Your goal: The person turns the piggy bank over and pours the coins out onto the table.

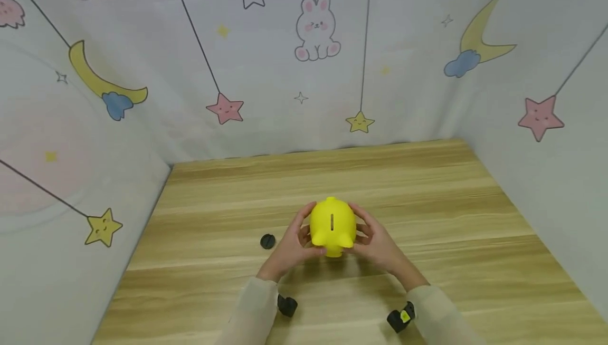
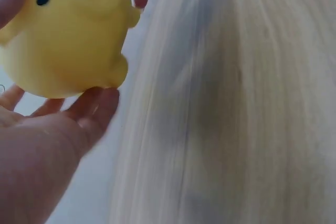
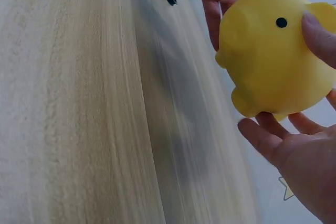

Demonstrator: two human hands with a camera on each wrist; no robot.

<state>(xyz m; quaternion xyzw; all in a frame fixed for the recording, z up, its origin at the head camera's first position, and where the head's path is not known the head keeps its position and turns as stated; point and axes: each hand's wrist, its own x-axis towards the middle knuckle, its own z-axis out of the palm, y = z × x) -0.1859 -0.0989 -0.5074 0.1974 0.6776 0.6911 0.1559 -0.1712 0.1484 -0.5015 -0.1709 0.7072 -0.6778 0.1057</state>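
Note:
A yellow piggy bank [image 1: 343,223] with a coin slot in its back is held up off the table between both hands. My left hand [image 1: 292,245] grips its left side, with the thumb near the face end. On the other side, my right hand [image 1: 380,245] holds it the same way. In the right wrist view the piggy bank [image 3: 273,61] shows its dark eyes and stubby feet, and fingertips support it from below. Left of the hands, a round black plug [image 1: 268,241] with a groove across it lies on the table.
The wood-grain table [image 1: 214,202] is enclosed at the back and sides by pale fabric [image 1: 275,70] printed with stars, moons and rabbits. A small black device [image 1: 287,306] sits at the left wrist, another black device [image 1: 400,318] at the right.

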